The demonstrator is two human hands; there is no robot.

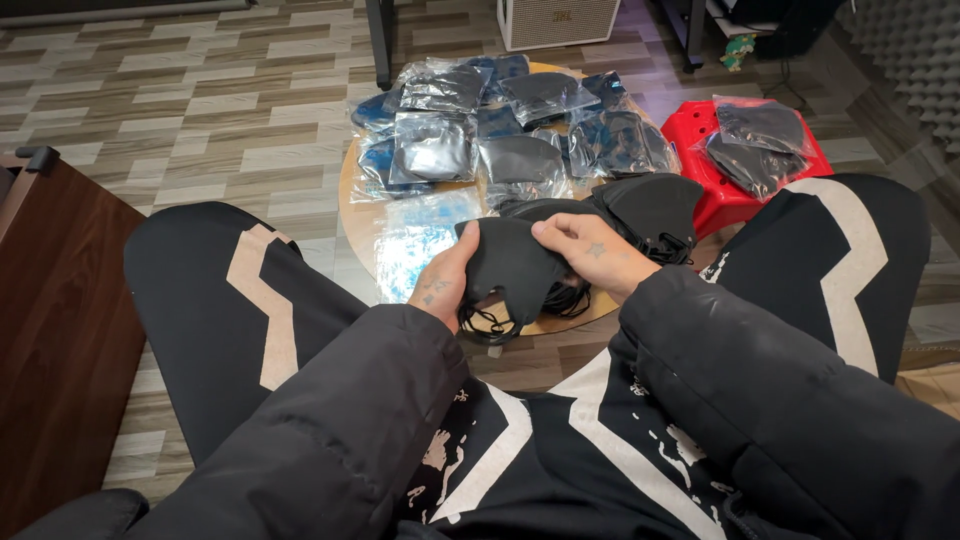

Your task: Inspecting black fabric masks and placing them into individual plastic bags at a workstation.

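Nearest to the camera are the person's two black padded sleeves and the knees in black trousers with pale stripes. Between the knees, both hands hold one black face mask (515,265). The left hand (445,285) grips the left edge of the mask, with the thumb on top and the fingers curled under the cloth. The right hand (590,250) pinches the upper right edge of the same mask between thumb and fingers. The thin ear loops of the mask hang down under the hands.

The mask is held just above the near edge of a round wooden table (352,205). Just behind the right hand there is a pile of loose black masks (650,210) on the table. On the left part of the table lie clear plastic bags with blue print (415,245). Further back, many sealed plastic packets with dark masks (500,125) cover the table, overlapping each other.

To the right of the table stands a red plastic stool (705,200), with more packets of black masks (760,140) on it. At the left is a dark brown wooden cabinet (60,330). The floor (200,100) has wood-pattern tiles in grey and beige.
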